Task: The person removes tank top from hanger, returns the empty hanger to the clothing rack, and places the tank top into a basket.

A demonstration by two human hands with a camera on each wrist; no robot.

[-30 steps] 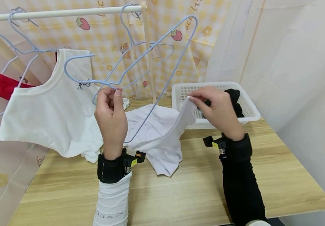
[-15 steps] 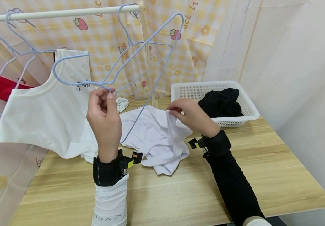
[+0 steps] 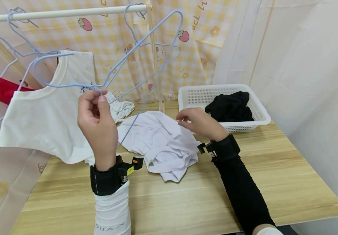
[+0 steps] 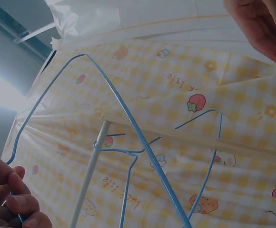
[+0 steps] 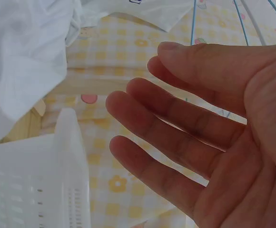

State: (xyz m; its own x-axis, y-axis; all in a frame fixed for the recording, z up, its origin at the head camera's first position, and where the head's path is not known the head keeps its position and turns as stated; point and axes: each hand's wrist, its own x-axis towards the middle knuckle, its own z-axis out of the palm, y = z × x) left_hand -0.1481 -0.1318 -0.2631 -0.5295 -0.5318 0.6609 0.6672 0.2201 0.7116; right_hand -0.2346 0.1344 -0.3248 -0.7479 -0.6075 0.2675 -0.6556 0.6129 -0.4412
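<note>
Thumb and fingers of my left hand (image 3: 96, 125) pinch a light-blue wire hanger (image 3: 133, 49) near the base of its hook. The hook points left and the triangular frame slants up to the right, its lower end overlapping the white garment in the head view. That white garment (image 3: 160, 140) lies crumpled on the table. My right hand (image 3: 202, 122) hovers at the garment's right side, in front of the basket. In the right wrist view its fingers (image 5: 162, 142) are loosely bent with nothing between them.
A white rack rail (image 3: 69, 13) carries several blue hangers, one with a white sleeveless top (image 3: 48, 107) and one with a red cloth (image 3: 4, 91). A white basket (image 3: 260, 114) with a black garment (image 3: 230, 107) stands back right. Another small white cloth (image 3: 121, 109) lies by the rack post.
My right hand has lowered the garment's edge to the left and let it go, so the cloth now lies on the table. My left hand has moved left with the hanger.
</note>
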